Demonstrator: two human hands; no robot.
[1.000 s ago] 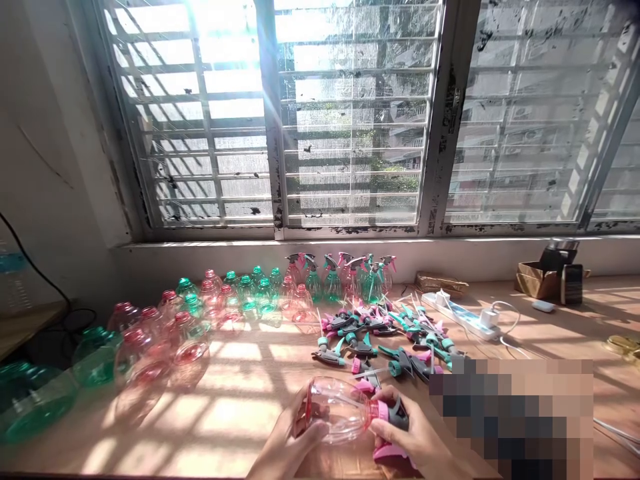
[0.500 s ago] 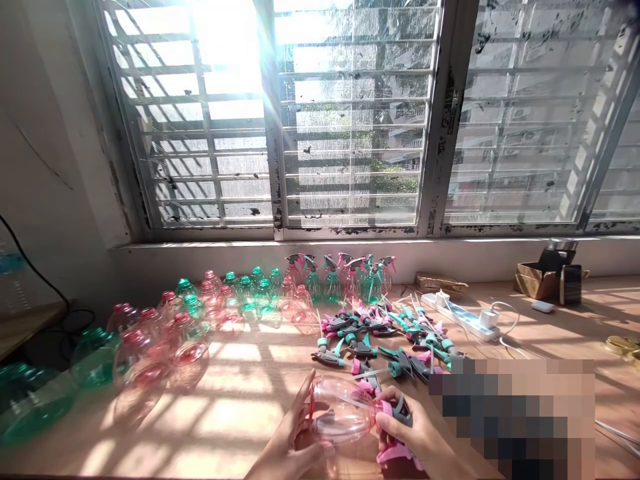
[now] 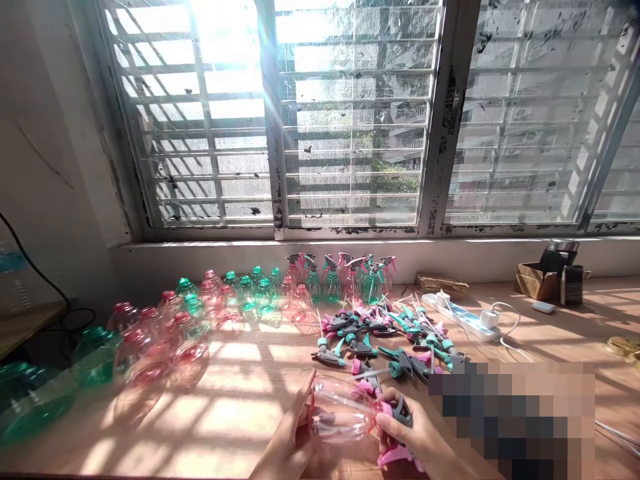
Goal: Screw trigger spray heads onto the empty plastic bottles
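Observation:
A clear pink spray bottle (image 3: 343, 410) lies sideways between my hands near the table's front edge. Its base rests against my left hand (image 3: 290, 430), whose fingers wrap round behind it and are partly hidden. At the neck, my right hand (image 3: 410, 430) grips the pink-and-grey trigger spray head (image 3: 400, 411), fingers closed about the collar. The head sits on the bottle mouth, and a pink trigger (image 3: 397, 455) sticks out below the hand. Just beyond the bottle is a pile of loose trigger spray heads (image 3: 365, 323) in pink, teal and grey, with thin white tubes.
Several open pink and green bottles (image 3: 183, 347) stand along the left and back. Bottles fitted with spray heads (image 3: 331, 280) line the sill wall. To the right are a power strip (image 3: 460, 317) with plugs, a cardboard box (image 3: 533, 280) and a phone (image 3: 571, 285). One lower-right patch is pixelated.
My left hand has shifted slightly at the bottle's base, its fingers now further out of sight. The bottle and my right hand stay almost in place.

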